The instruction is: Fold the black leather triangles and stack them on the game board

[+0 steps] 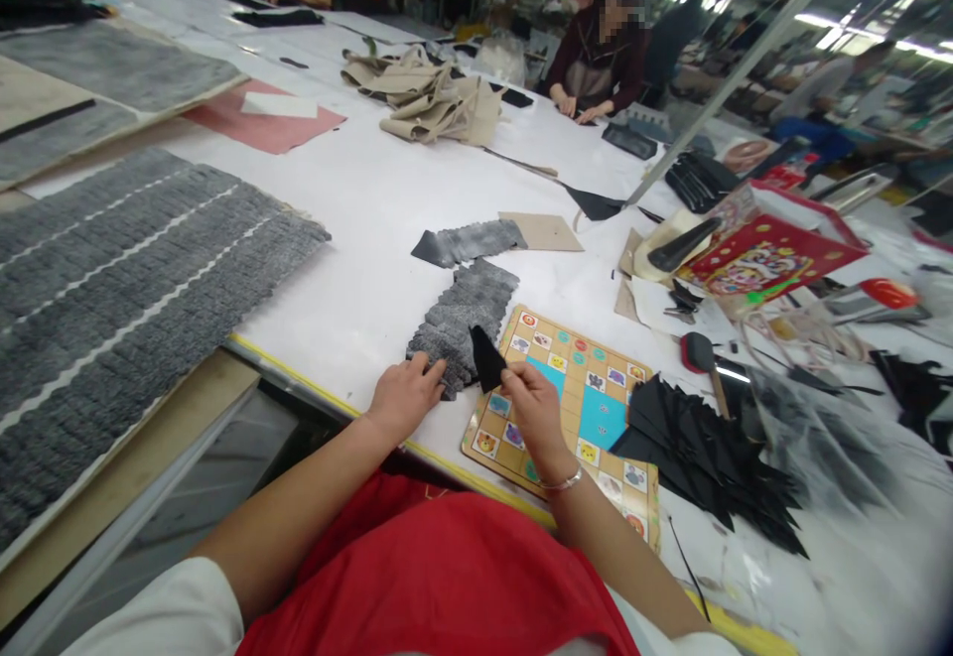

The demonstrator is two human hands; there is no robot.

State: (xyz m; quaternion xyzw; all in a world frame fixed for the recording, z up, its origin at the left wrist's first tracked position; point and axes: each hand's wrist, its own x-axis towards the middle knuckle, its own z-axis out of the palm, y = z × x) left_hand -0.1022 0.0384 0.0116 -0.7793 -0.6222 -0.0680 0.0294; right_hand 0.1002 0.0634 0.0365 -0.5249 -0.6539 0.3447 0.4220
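My right hand (530, 408) pinches a small black pointed piece (486, 358) and holds it upright over the left edge of a colourful game board (588, 403). My left hand (406, 395) rests with curled fingers on the near end of a row of overlapping grey pieces (466, 319), pressing it to the white table (357, 239). A second row of grey pieces (469, 241) lies a little farther back. A heap of black pointed pieces (704, 453) lies just right of the board.
Large grey scaled panels (111, 279) on boards fill the left. Beige folded fabric (432, 100) lies farther back. A red printed box (766, 254), tools and black scraps crowd the right. A seated person (600, 61) works across the table, others behind.
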